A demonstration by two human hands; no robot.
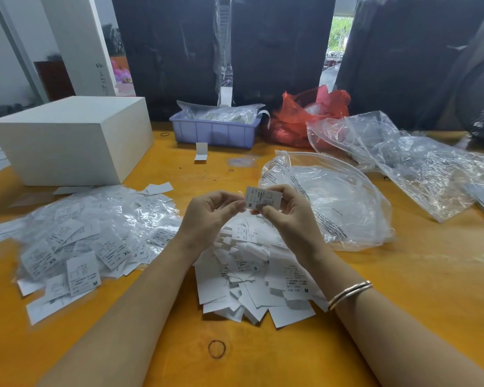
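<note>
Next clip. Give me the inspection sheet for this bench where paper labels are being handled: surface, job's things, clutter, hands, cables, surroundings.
Surface: orange table, largely covered at the middle and left.
Job's things: size label marked M, held above a loose label pile; heap of labels in clear sleeves to the left.
Clutter: white box, purple bin, red bag, zip bag, crumpled clear bag, rubber band near the front edge.
Hands: left hand and right hand both pinch the size label.
Cables: nothing seen.
Surroundings: black wrapped bundles behind the table; fan at far right.
</note>
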